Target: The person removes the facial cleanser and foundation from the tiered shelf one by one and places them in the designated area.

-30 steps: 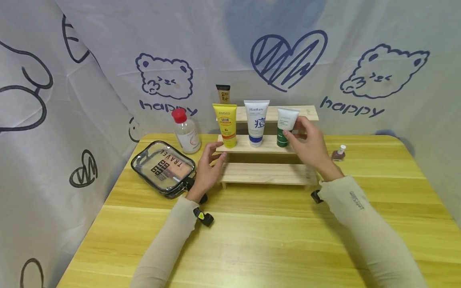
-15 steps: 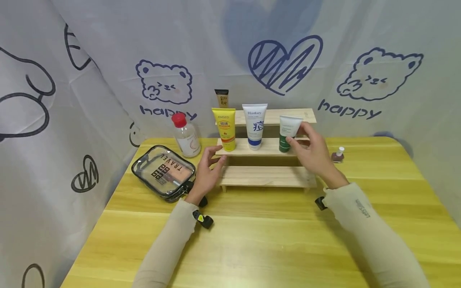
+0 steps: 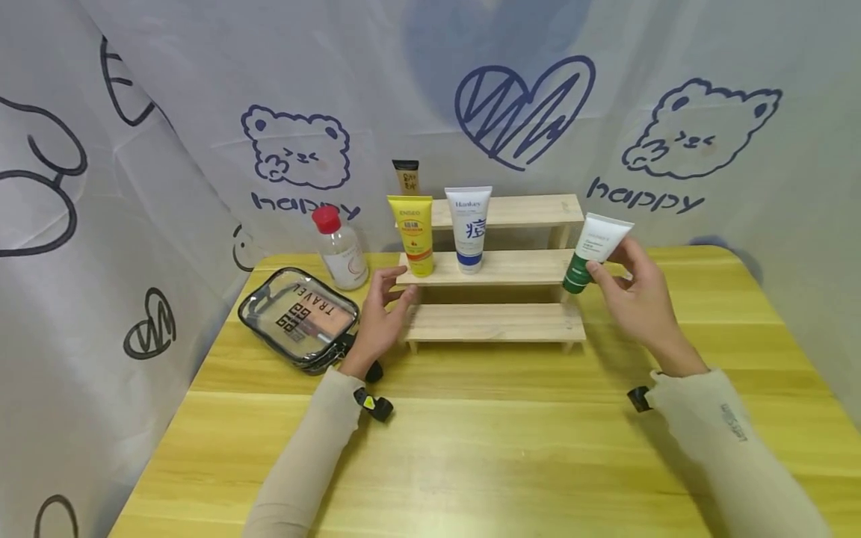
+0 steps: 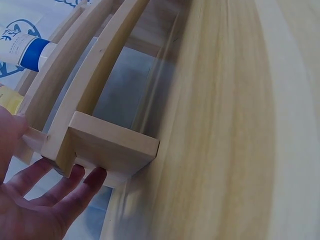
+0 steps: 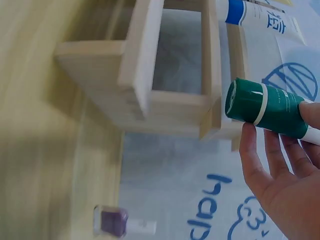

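Note:
My right hand (image 3: 639,306) pinches a white-and-green squeeze tube (image 3: 595,250) between thumb and fingers. The tube tilts, its green cap down, just off the right end of the middle tier of a wooden three-tier rack (image 3: 498,321). In the right wrist view the green cap (image 5: 245,101) hangs apart from the wood. At the rack's left end, my left hand (image 3: 383,317) touches the wood with fairly straight fingers (image 4: 82,195). A yellow tube (image 3: 413,235) and a white-and-blue tube (image 3: 468,232) stand upright on the middle tier.
A tan tube with a black end (image 3: 406,177) stands behind the yellow one. Left of the rack are a red-capped bottle (image 3: 344,254) and a clear travel pouch (image 3: 303,317). Nail polish (image 5: 112,221) shows in the right wrist view. A printed curtain (image 3: 403,75) hangs behind the table.
My right hand has lifted the white-and-green tube off the middle tier and carried it right, tilting it. My left hand stays at the rack's left end. The head view has shifted slightly.

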A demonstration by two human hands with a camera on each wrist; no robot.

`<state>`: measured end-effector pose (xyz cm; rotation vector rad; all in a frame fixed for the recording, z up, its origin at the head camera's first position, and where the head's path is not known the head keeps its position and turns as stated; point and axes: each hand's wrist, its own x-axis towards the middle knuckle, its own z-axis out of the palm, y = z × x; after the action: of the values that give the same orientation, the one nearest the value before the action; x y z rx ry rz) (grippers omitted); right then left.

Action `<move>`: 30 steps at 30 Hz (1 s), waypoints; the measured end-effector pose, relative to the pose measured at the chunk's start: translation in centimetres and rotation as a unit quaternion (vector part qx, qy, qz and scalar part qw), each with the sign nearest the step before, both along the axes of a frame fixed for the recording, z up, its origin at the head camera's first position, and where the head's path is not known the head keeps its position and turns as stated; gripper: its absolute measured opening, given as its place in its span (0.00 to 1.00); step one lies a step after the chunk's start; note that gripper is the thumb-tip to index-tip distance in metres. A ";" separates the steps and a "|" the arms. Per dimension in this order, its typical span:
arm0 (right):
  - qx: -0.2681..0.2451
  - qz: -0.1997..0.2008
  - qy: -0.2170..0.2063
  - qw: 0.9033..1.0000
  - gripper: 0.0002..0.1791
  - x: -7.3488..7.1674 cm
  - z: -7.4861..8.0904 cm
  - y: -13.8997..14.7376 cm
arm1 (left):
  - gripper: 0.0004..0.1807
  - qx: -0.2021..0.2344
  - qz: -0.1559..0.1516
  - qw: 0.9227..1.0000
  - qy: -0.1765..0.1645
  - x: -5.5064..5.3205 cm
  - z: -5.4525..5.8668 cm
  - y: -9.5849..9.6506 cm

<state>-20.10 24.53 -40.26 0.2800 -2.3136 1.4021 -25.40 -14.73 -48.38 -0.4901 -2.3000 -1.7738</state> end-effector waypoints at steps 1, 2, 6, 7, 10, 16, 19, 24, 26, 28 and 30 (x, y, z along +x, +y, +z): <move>0.002 -0.002 0.001 1.000 0.25 0.2 -0.2 0.3 | 0.22 0.002 -0.001 1.000 -0.001 0.0 0.0 0.0; 0.003 -0.002 0.000 1.000 0.25 0.3 -0.4 0.6 | 0.22 0.004 -0.001 1.000 -0.002 0.0 0.0 0.0; 0.027 -0.006 -0.014 1.000 0.25 0.9 -1.1 1.8 | 0.22 0.009 -0.002 1.000 -0.005 0.0 0.0 -0.1; 0.032 -0.007 -0.021 0.999 0.25 1.1 -1.3 2.1 | 0.22 0.010 -0.003 1.000 -0.006 0.0 0.1 -0.1; 0.049 -0.008 -0.047 0.998 0.24 1.6 -1.8 3.0 | 0.22 0.008 -0.003 1.000 -0.011 -0.1 0.1 -0.1; 0.075 0.007 -0.114 0.991 0.25 2.5 -2.8 4.5 | 0.23 -0.002 -0.001 1.000 -0.023 -0.1 0.3 -0.1; 0.081 0.011 -0.131 0.988 0.26 2.7 -3.2 4.9 | 0.23 -0.003 -0.002 1.000 -0.023 -0.1 0.4 -0.2; 0.104 0.017 -0.133 0.985 0.24 2.7 -4.1 5.4 | 0.23 -0.002 -0.005 1.000 -0.024 0.0 0.3 -0.1; 0.109 0.029 -0.143 0.983 0.24 2.6 -4.4 5.5 | 0.23 -0.001 -0.004 1.000 -0.026 0.0 0.2 -0.1; 0.111 0.041 -0.157 0.980 0.24 2.6 -4.7 5.6 | 0.23 0.001 -0.005 1.000 -0.027 0.0 0.2 -0.1; 0.115 0.051 -0.168 0.978 0.25 2.4 -5.0 5.7 | 0.23 0.003 -0.005 1.000 -0.027 0.1 0.1 -0.1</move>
<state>-17.66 30.24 -45.28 0.2463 -2.7828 1.3116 -25.31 -14.84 -48.32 -0.4591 -2.3315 -1.8194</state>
